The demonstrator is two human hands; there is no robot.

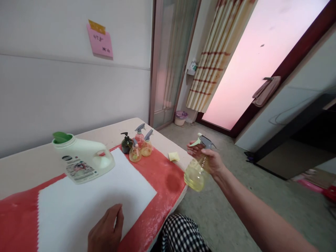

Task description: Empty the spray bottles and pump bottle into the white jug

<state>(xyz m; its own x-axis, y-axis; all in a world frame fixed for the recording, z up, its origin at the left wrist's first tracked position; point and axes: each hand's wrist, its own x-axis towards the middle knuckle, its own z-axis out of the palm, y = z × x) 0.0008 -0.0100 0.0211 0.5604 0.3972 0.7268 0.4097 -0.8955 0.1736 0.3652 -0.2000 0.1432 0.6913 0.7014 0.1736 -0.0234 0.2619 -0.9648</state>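
Observation:
A clear spray bottle (pixel 194 175) with yellowish liquid and a grey and pale green trigger head is tilted in the air, just off the table's right edge. My right hand (pixel 213 161) is wrapped round its neck. Near the bottom of the view my left hand (pixel 106 227) rests on a white cloth (pixel 105 189), its fingers curled in and the thumb tip against them; nothing shows in it. On the cloth's far side lies a pale green jug (pixel 84 159) with a printed label, on its side, with something green (pixel 62 137) in its mouth.
Behind the cloth stand a dark pump bottle (pixel 126 144) and several small spray bottles (pixel 146 148). A folded yellow cloth (pixel 173 156) lies near the table's right edge. Red sheeting (pixel 160 175) covers part of the table. A bin (pixel 180 118) stands on the floor.

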